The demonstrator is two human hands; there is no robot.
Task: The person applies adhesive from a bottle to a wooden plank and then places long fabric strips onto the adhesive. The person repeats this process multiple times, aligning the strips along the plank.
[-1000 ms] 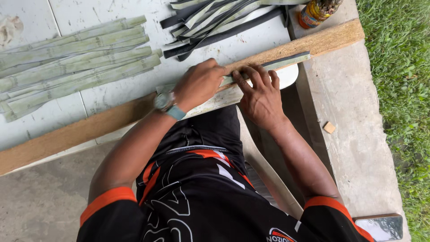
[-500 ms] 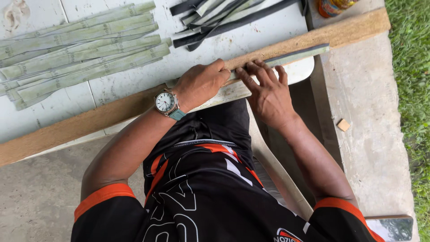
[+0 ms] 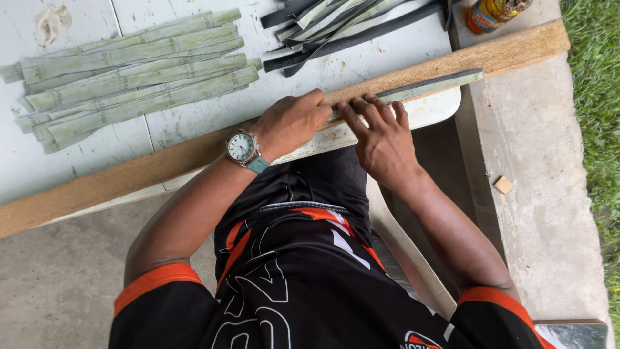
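L hand [image 3: 294, 123] is closed in a loose fist on the near end of a long grey-green strip [image 3: 429, 86], pinning it to the wooden plank [image 3: 129, 174] at the table [image 3: 84, 145] edge; what's inside the fist is hidden, maybe a small tool, can't tell. R hand [image 3: 382, 139] lies flat just beside it, fingers [image 3: 368, 113] spread and pressing the strip down, not gripping. The strip runs along the plank twd the right end, far tip past the R fingers.

Risks, judged from the pose:
- L and R fingertips nearly touch. If the fist holds a blade, a slip along the strip goes straight into the R fingers.
- Strip is thin and held only by pressure; uneven push could let it skid or buckle off the plank.
- Plank sits at the table edge, so a shove could slide it twd the lap.
- Dark strips [image 3: 352, 22] overhang the far side, easy to knock.

Containers: one orange-labelled jar [image 3: 494, 11] on the concrete ledge [image 3: 542, 155], top right, cropped; contents look dark, can't tell what. Pale green strip pile [image 3: 135, 71] lies loose on the table, not in anything. Wristwatch [image 3: 242, 147] on L wrist.
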